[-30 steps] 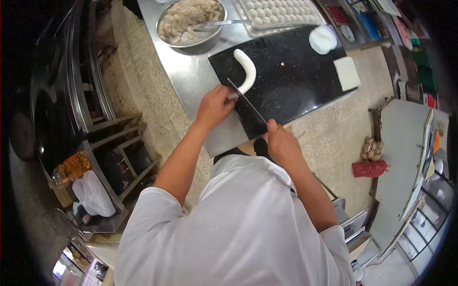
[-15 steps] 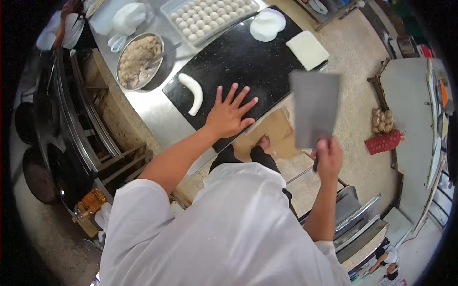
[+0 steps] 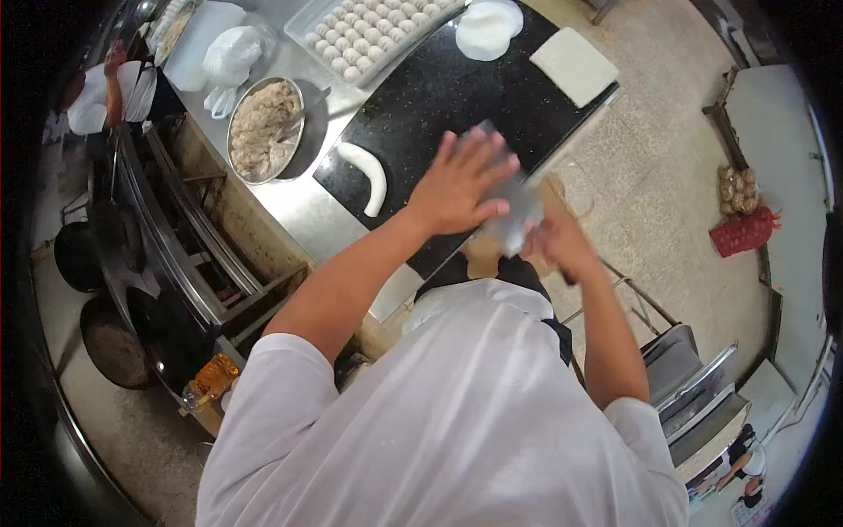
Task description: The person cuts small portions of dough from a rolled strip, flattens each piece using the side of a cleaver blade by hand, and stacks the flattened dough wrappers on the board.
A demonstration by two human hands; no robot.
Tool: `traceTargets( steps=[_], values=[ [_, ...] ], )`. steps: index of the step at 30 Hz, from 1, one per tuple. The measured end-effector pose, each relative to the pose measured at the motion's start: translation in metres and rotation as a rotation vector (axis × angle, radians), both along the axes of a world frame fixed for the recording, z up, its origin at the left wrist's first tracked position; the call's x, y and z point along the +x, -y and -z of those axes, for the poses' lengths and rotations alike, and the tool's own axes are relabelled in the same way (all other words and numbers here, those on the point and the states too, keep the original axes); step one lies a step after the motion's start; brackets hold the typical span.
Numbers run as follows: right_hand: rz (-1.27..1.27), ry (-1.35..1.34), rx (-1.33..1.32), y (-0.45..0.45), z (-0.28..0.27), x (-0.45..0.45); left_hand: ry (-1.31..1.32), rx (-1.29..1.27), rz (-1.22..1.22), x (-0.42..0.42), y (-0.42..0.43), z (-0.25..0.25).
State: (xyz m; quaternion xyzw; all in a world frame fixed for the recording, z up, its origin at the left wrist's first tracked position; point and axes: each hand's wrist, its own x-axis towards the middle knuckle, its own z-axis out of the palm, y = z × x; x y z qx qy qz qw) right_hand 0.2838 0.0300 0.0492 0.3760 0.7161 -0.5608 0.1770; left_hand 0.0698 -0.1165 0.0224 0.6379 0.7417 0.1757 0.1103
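Showing at the far left, past the steel counter [image 3: 325, 198], is another person in a white top [image 3: 86, 110]. Next comes a metal bowl [image 3: 291, 156] heaped with pale filling [image 3: 262, 123]. Right of it, on the near left corner of the black board [image 3: 421, 101], lies a white dough roll [image 3: 374, 180], bent like a banana: its long axis slants from an end pointing up-left, bowlward, to one pointing down at the worker, with the bulge facing up-right. Rows of white balls fill a tray [image 3: 305, 22] behind.

The worker's left hand [image 3: 464, 186] is spread wide, gripping nothing, its fingers aimed away from the body. Beneath it, blurred, runs the cleaver [image 3: 518, 215], blade pointing up-left and handle down-right; I can't tell whether palm meets metal. The right hand [image 3: 559, 243] is curled round that handle. Thin white rounds [image 3: 486, 33] lie farther back, and rightmost on the board sits a squarish white slab [image 3: 575, 67].
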Motion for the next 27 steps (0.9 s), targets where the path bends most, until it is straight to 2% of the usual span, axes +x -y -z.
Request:
traceTargets(
  steps=[1, 3, 4, 6, 7, 9, 12, 14, 16, 17, 19, 20, 21, 23, 24, 27],
  values=[
    [-0.181, 0.033, -0.044, 0.026, 0.011, 0.01, -0.091, -0.016, 0.208, 0.001, 0.007, 0.002],
    [-0.151, -0.313, 0.153, 0.075, 0.062, 0.025, -0.069, -0.12, 0.261, 0.001, 0.021, 0.009],
    [-0.14, -0.311, 0.159, 0.067, 0.078, 0.015, -0.102, -0.089, 0.311, -0.007, 0.014, 0.01],
    [-0.256, -0.459, 0.666, 0.061, 0.099, 0.015, -0.124, -0.115, 0.348, -0.015, -0.005, 0.006],
    [-0.231, -0.427, 0.656, 0.056, 0.085, 0.011, -0.1, -0.122, 0.38, -0.015, -0.013, 0.01],
    [-0.137, 0.033, -0.076, 0.003, 0.033, -0.037, -0.161, -0.012, 0.283, -0.039, -0.045, 0.012],
    [-0.206, 0.001, 0.103, -0.009, 0.005, -0.051, -0.168, 0.034, 0.299, -0.047, -0.062, 0.012],
    [-0.214, 0.032, 0.079, 0.026, 0.02, -0.013, -0.148, -0.048, 0.418, -0.028, -0.042, 0.01],
    [-0.321, -0.519, 0.773, 0.075, 0.052, 0.026, -0.035, -0.096, 0.59, -0.001, 0.002, 0.009],
    [-0.322, -0.514, 0.767, 0.08, 0.05, 0.023, 0.039, -0.115, 0.677, 0.001, 0.004, 0.015],
    [-0.04, 0.019, 0.289, 0.095, 0.032, 0.02, -0.015, -0.09, 0.639, -0.008, -0.014, 0.014],
    [0.036, 0.058, 0.207, 0.083, 0.034, 0.011, -0.098, -0.062, 0.604, -0.013, -0.024, 0.011],
    [0.055, 0.07, 0.204, 0.065, 0.026, -0.001, -0.088, -0.061, 0.624, -0.017, -0.034, 0.01],
    [-0.109, 0.13, 0.205, 0.025, 0.011, -0.035, -0.167, -0.029, 0.492, -0.04, -0.061, 0.007],
    [-0.106, 0.109, 0.223, 0.013, 0.013, -0.048, -0.192, -0.017, 0.49, -0.053, -0.073, 0.009],
    [-0.121, 0.181, 0.248, 0.014, 0.017, -0.048, -0.184, 0.067, 0.436, -0.056, -0.075, 0.022]
  ],
)
